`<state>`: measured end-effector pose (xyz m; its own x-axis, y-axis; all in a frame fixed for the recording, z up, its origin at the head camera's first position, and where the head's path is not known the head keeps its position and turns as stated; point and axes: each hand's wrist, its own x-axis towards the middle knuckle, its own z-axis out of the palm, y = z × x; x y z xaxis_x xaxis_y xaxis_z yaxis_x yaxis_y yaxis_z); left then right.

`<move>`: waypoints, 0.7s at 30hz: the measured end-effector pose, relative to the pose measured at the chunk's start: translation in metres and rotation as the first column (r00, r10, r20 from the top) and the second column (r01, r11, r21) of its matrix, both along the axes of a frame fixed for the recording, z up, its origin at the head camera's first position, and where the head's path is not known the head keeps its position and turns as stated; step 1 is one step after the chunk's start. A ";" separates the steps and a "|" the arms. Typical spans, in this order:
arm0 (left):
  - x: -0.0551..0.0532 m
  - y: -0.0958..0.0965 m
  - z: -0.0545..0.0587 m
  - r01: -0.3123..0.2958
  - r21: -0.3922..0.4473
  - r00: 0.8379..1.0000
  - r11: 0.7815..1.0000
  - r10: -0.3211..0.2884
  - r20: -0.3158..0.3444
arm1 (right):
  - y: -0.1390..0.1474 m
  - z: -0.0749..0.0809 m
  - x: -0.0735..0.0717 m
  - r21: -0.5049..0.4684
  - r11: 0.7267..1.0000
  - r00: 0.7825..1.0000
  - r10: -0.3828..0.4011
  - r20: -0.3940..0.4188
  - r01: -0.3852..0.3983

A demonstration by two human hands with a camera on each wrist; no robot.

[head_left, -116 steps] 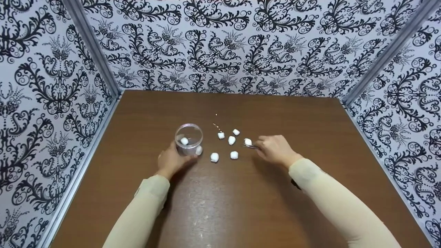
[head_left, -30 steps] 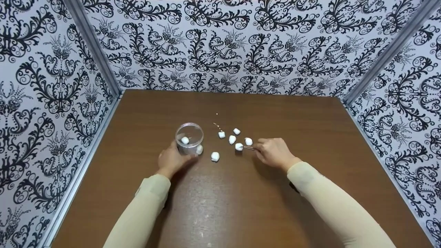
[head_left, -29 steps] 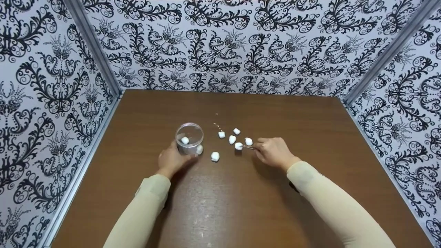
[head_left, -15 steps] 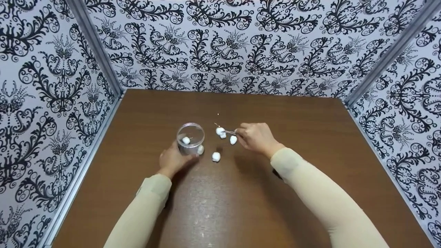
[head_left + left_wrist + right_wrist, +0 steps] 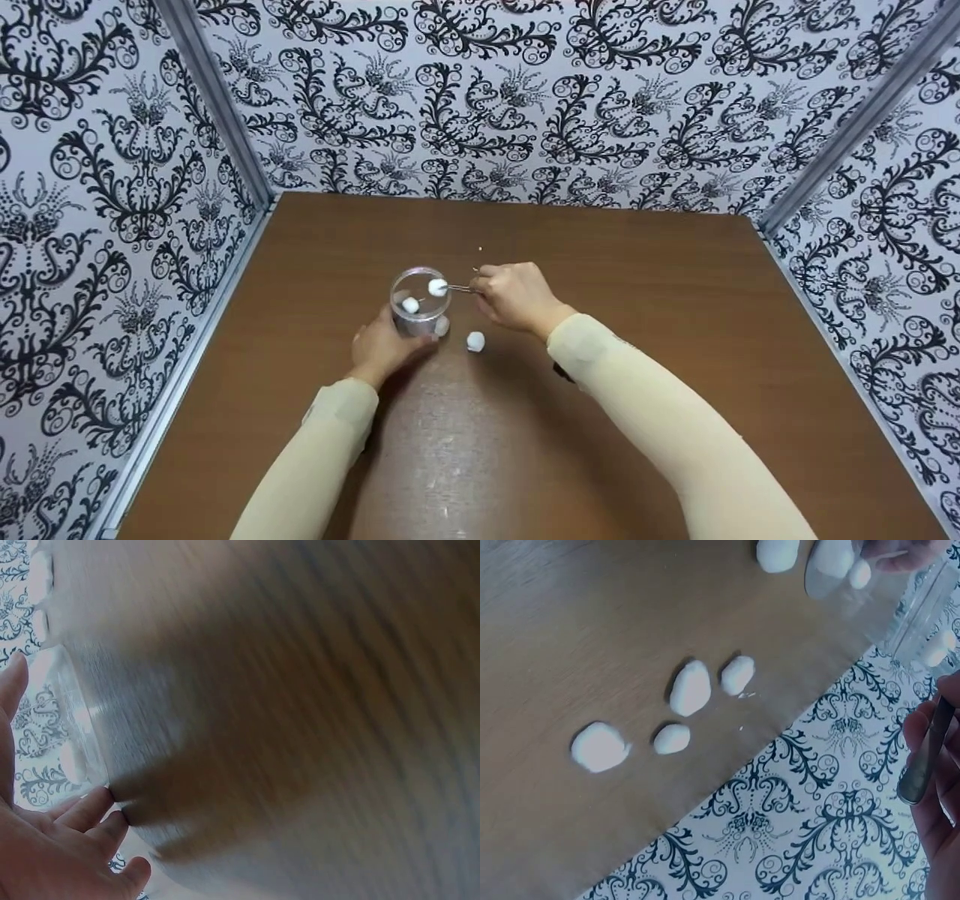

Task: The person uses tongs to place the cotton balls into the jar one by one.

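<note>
My left hand (image 5: 381, 343) grips a clear plastic jar (image 5: 411, 325) from its left side. One cotton ball (image 5: 410, 305) shows inside the jar, and another whitish one shows through its lower right wall. Fingers (image 5: 90, 810) touch the jar's side in the left wrist view. My right hand (image 5: 516, 297) pinches metal tweezers (image 5: 459, 289), whose rounded back end shows in the right wrist view. A cotton ball (image 5: 437, 287) sits at the tweezer tips, over the jar's mouth.
A loose cotton ball (image 5: 475, 341) lies right of the jar on the brown table (image 5: 600, 247). Several more, including one cotton ball (image 5: 600, 746), appear in the right wrist view; my right hand hides them from the head. Patterned walls (image 5: 487, 97) enclose the table.
My right hand has picked up a cotton ball with the tweezers and carried it left across the table to the jar's opening. The left hand keeps its hold on the jar.
</note>
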<state>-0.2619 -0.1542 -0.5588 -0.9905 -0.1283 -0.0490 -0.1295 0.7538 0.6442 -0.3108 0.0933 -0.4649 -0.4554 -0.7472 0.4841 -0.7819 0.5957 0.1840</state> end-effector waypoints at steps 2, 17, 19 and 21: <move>0.000 0.001 0.000 -0.003 0.002 1.000 1.000 0.003 0.008 | -0.002 -0.002 -0.001 0.004 1.000 1.000 0.009 0.003 -0.009; -0.001 0.000 -0.001 -0.014 0.001 1.000 1.000 0.014 0.012 | -0.004 -0.007 -0.002 0.055 0.998 1.000 0.008 0.004 -0.008; -0.002 0.000 -0.002 -0.014 -0.004 1.000 1.000 0.014 0.014 | -0.003 -0.006 -0.002 0.062 0.998 1.000 0.006 0.007 -0.007; -0.003 -0.001 -0.003 -0.013 -0.007 1.000 1.000 0.014 0.010 | -0.002 -0.005 -0.002 0.059 0.998 1.000 0.006 0.012 -0.007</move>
